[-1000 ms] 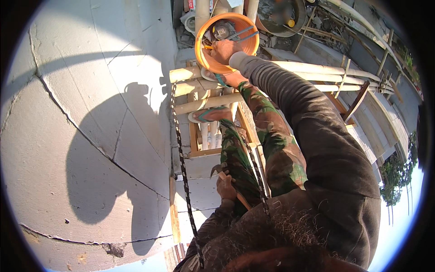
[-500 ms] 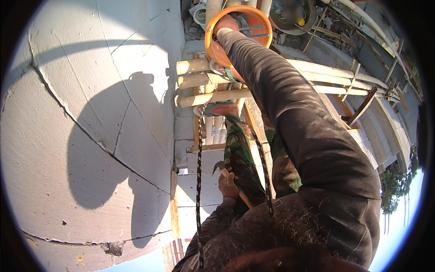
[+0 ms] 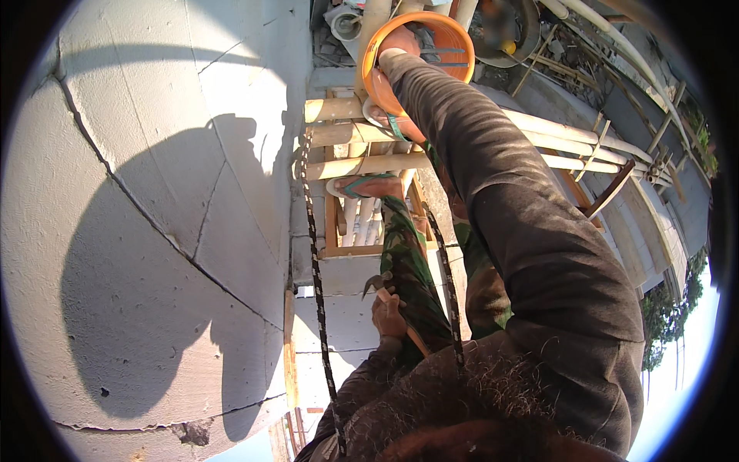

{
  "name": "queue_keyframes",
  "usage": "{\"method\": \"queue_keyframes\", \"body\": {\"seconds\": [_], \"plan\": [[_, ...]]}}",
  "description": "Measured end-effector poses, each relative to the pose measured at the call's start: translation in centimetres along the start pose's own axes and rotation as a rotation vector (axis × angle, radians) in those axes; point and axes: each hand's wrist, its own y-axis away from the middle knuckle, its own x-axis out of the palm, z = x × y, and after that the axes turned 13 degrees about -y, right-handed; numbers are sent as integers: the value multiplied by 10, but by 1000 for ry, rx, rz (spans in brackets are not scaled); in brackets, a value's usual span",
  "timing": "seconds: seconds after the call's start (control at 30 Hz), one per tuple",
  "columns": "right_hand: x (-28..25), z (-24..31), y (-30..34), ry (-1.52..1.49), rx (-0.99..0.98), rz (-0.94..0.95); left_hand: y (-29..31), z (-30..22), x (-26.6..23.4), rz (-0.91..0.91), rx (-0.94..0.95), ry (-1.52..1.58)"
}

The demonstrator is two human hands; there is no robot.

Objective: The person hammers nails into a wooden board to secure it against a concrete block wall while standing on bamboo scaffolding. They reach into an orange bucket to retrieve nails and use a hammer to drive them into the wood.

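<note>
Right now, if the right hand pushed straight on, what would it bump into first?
Probably the inside of the orange bucket, its wall or bottom; the right hand reaches in with fingertips hidden, so grey contents could come first.

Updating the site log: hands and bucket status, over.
Left hand holding hammer. Right hand inside orange bucket, grip unclear. Sleeve partly blocks bucket view.

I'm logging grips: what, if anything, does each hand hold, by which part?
Left hand: a hammer, by its handle near the head. Right hand, inside the orange bucket: cannot be told.
</note>
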Motion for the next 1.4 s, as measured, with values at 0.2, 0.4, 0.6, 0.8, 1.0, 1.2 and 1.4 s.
{"method": "queue_keyframes", "body": {"seconds": [0.2,0.4,0.6,0.8,1.0,1.2,1.4], "plan": [[-2,6,1,3,31,51,4,-13,-1,4,30,-47],[17,-6,-12,-26,38,-60,4,-6,-1,-9,-1,3],[12,0,2,-7,-20,-41,7,-11,4,-24,-33,-8],[8,-3,-7,0,-18,35,8,-18,1,-46,4,-68],[10,-4,-8,-9,-28,-9,8,-14,2,-58,26,-64],[6,-2,-3,41,-73,62,5,-6,5,-9,-59,36],[13,-24,-4,172,-160,-28,7,-7,-4,-69,121,-157]]}}
